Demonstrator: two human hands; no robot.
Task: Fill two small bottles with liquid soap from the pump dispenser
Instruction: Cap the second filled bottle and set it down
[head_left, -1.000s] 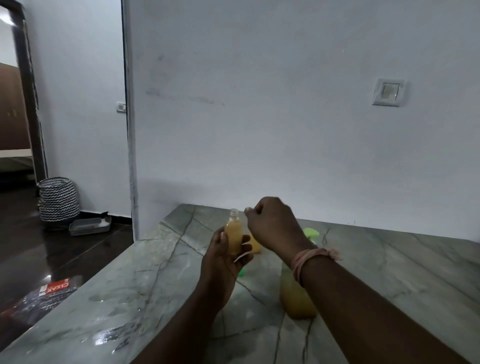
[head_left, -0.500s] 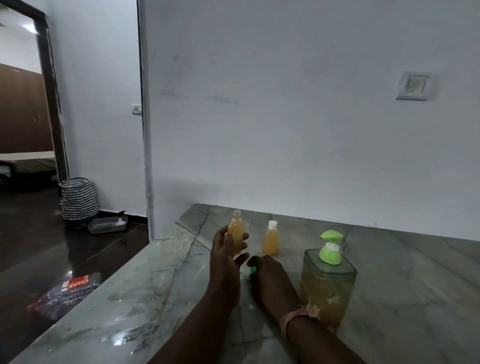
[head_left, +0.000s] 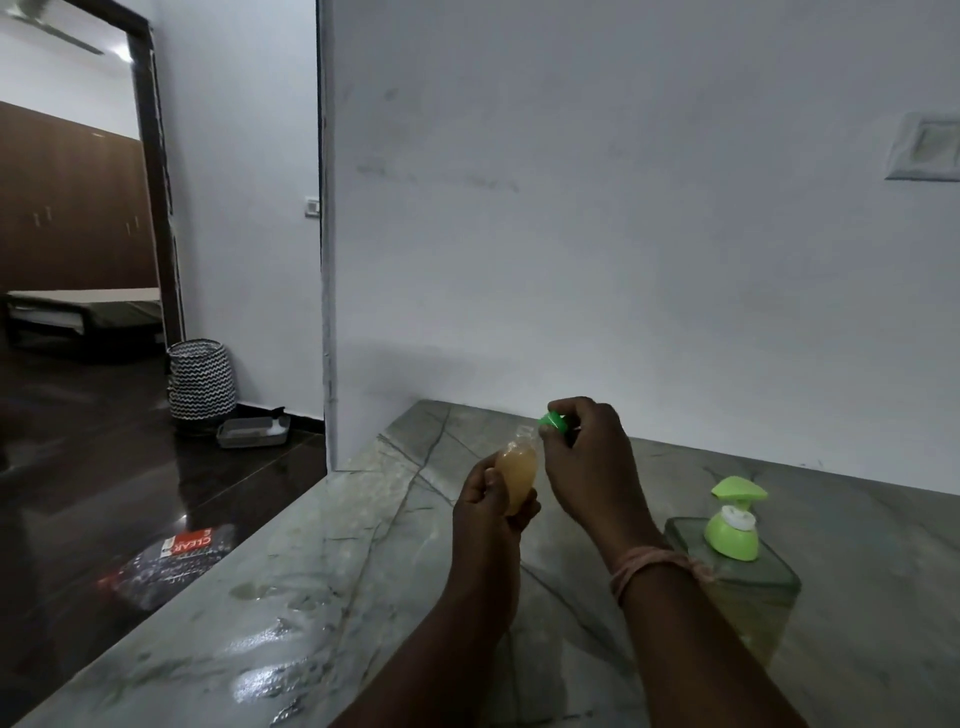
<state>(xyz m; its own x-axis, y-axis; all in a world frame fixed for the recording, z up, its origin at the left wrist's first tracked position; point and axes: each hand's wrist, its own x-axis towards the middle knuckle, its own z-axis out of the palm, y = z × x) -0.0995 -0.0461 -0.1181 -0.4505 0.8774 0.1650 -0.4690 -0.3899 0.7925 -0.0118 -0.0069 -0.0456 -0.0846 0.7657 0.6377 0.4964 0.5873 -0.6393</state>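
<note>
My left hand (head_left: 488, 512) grips a small clear bottle (head_left: 516, 475) filled with orange liquid soap, tilted slightly right, its neck uncapped. My right hand (head_left: 587, 457) pinches a green cap (head_left: 554, 422) right at the bottle's mouth. The pump dispenser (head_left: 732, 566), a clear square container with a green pump head, stands on the counter to the right of my right wrist. The second small bottle is hidden behind my right hand.
The grey marble counter (head_left: 322, 597) has wet patches near its left front edge and ends at a white wall. On the dark floor to the left are a zigzag basket (head_left: 200, 379), a grey tray (head_left: 252, 432) and a red-labelled packet (head_left: 171, 564).
My right hand went down to the counter, picked up the green cap and rose with it to the bottle's mouth. The second bottle, visible half a second ago, is now covered.
</note>
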